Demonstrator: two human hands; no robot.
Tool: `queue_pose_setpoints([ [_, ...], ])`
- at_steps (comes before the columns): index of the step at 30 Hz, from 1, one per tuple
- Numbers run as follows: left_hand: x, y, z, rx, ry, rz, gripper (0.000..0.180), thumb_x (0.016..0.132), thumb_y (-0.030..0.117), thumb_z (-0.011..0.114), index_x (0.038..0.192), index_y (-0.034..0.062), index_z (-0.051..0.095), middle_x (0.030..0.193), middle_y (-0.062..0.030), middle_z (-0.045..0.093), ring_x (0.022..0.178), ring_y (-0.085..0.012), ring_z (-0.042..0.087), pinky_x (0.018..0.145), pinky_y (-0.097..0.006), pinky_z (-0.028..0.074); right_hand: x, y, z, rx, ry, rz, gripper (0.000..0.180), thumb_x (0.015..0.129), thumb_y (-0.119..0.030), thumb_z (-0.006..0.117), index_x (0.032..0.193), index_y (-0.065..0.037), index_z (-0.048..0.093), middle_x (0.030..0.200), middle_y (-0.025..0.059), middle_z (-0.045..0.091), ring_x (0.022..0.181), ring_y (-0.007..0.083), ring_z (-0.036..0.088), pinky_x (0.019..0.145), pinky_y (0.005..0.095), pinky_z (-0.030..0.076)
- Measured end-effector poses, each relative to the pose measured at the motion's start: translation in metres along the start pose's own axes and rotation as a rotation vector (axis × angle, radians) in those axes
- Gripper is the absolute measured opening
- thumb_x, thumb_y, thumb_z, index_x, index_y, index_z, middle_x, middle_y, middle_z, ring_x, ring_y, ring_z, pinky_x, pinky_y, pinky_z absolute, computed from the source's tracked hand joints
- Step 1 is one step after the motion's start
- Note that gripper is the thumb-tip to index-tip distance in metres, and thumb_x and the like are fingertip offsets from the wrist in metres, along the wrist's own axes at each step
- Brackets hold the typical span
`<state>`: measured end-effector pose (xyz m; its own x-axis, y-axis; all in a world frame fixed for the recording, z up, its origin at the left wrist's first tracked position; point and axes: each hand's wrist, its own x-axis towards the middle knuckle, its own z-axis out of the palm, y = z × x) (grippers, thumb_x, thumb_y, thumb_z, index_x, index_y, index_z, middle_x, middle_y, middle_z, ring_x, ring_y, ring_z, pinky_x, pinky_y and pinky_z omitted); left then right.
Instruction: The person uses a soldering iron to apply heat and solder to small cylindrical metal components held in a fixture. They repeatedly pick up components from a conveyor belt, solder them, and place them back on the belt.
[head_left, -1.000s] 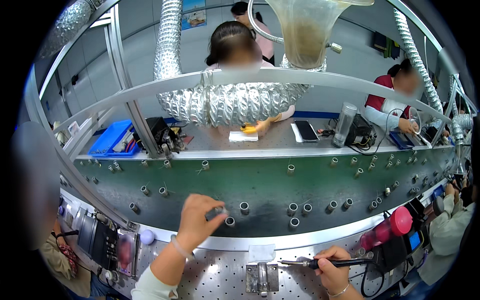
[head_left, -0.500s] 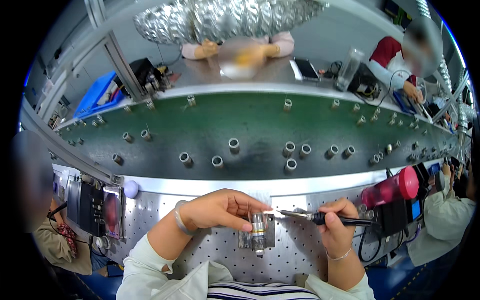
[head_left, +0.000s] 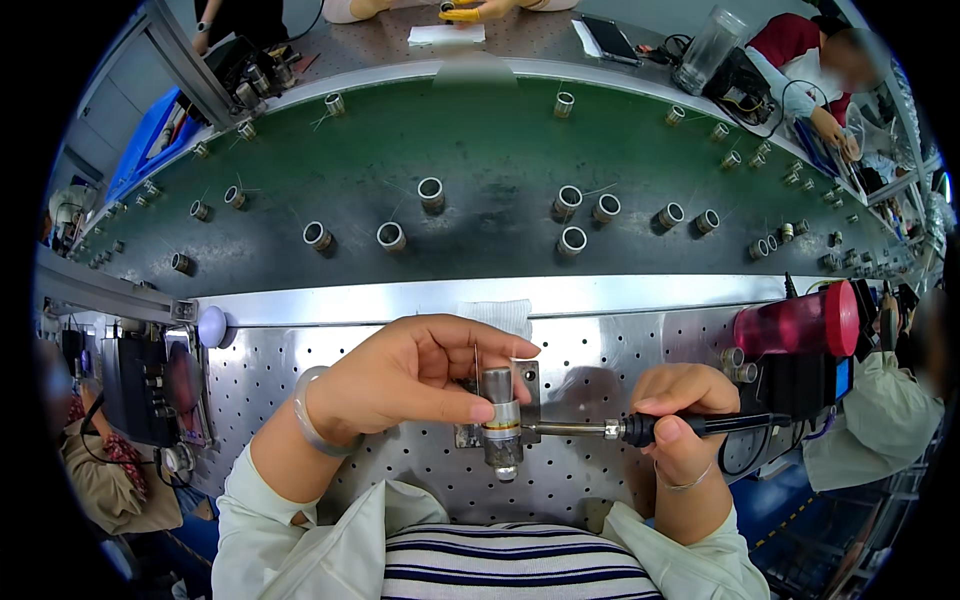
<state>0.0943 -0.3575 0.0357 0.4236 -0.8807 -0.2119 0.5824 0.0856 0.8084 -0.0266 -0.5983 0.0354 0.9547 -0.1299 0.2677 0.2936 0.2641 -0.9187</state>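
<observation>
- At the near edge of the perforated metal bench (head_left: pixel 300 350), the left hand (head_left: pixel 400 375) pinches a small metal cylinder (head_left: pixel 498 415) between thumb and forefinger, steadying it upright on a little fixture plate (head_left: pixel 530 385); a thin wire (head_left: pixel 476 362) stands between the fingers.
- The right hand (head_left: pixel 680 415) is closed in a pen-like grip on a black-handled soldering iron (head_left: pixel 640 428), whose shaft lies level and whose tip meets the cylinder's side at its gold-coloured band.
- A second ago the left hand was stretched up to the green conveyor belt (head_left: pixel 480 170) beyond the bench's far edge, and the iron hung idle near the right; half a second ago both hands had drawn in over the fixture.
- Judged from that, a piece fetched from the belt now sits at the fixture and the joining work appears to have begun.
- More metal cylinders (head_left: pixel 570 198) stand scattered along the belt.
- A red-pink cylindrical tool (head_left: pixel 795 322) lies at the bench's right edge.
- Another person's sleeve (head_left: pixel 870 410) shows further right.
</observation>
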Motion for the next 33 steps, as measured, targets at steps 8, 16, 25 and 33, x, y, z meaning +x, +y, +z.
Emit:
queue_pose_setpoints([
  [8,0.003,-0.008,-0.001,-0.011,0.039,0.123,0.039,0.068,-0.009,0.073,0.106,-0.0022,0.064,0.11,-0.0165,0.059,0.101,-0.0224,0.059,0.083,-0.028,0.052,0.004,0.002,-0.002,-0.087,-0.09,-0.066,0.016,0.069,0.0,0.072,0.081,0.005,0.064,0.064,0.0112,0.061,0.052,0.019,0.056,0.052,0.028,0.045],
  [16,0.002,-0.009,-0.002,0.048,-0.007,0.207,0.019,0.066,-0.009,0.076,0.08,0.0027,0.07,0.106,-0.0186,0.059,0.098,-0.0241,0.059,0.088,-0.032,0.048,0.008,0.002,-0.004,-0.137,-0.17,-0.118,0.02,0.065,0.0,0.074,0.083,0.005,0.065,0.064,0.0112,0.061,0.052,0.0201,0.056,0.05,0.0279,0.044],
  [25,0.004,-0.012,-0.006,0.057,-0.068,0.25,0.018,0.065,-0.007,0.077,0.077,0.0047,0.071,0.106,-0.0192,0.059,0.101,-0.0257,0.058,0.093,-0.036,0.044,0.012,0.004,-0.006,-0.146,-0.183,-0.194,0.022,0.063,0.0,0.075,0.083,0.006,0.065,0.062,0.0116,0.06,0.051,0.0205,0.056,0.048,0.0278,0.044],
  [33,0.004,-0.012,-0.006,0.073,-0.059,0.247,0.018,0.064,-0.006,0.078,0.076,0.0052,0.071,0.106,-0.0192,0.059,0.101,-0.0255,0.058,0.092,-0.035,0.044,0.013,0.003,-0.007,-0.181,-0.21,-0.205,0.023,0.063,0.0,0.076,0.083,0.006,0.065,0.062,0.0118,0.06,0.05,0.0205,0.056,0.048,0.0274,0.043],
])
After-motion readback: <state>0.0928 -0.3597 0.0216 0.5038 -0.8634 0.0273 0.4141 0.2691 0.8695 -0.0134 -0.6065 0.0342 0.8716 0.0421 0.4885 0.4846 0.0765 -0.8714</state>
